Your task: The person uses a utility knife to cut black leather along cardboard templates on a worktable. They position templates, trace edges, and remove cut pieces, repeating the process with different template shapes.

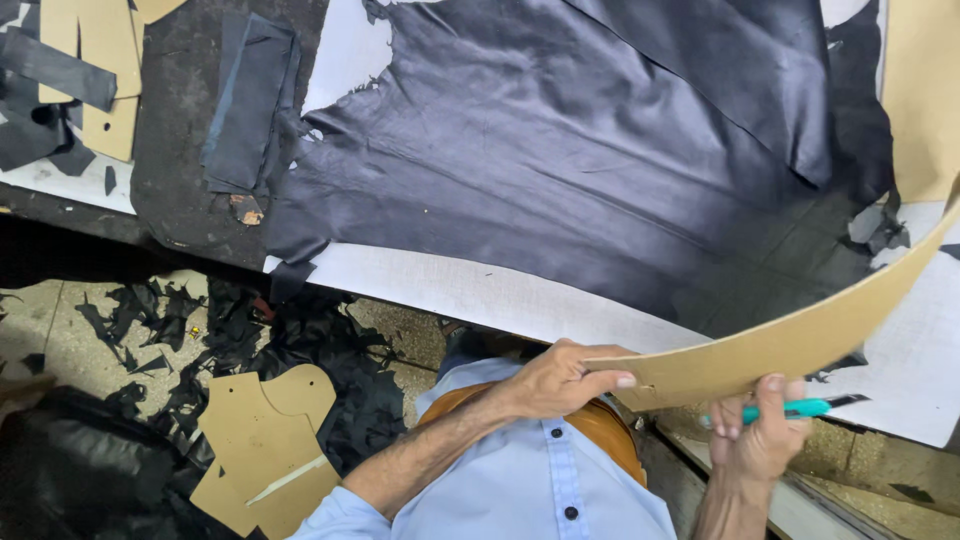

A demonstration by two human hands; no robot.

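Left hand (560, 378) clamped on the near end of a long curved cardboard pattern (800, 335), fingers (605, 380) wrapped over its edge, thumb beneath. Right hand (765, 435) just beside, under the same strip, fingers curled shut around a teal-handled knife (800, 408), blade pointing right. Pattern lifted off the bench (500, 290), sweeping up and to the right across the view, its far end out of frame. Beyond it, spread flat over white sheeting on the bench, a large piece of dark blue-black leather (560, 140) with ragged cut edges. At the far left of the bench, folded dark strips (245, 100) and more tan cardboard shapes (95, 60). Down on the floor (60, 320) to the left, a litter of black offcuts (230, 330) and another cardboard pattern (265, 440) lying flat. Light blue buttoned shirt (530, 480) and tan strap close below the hands.
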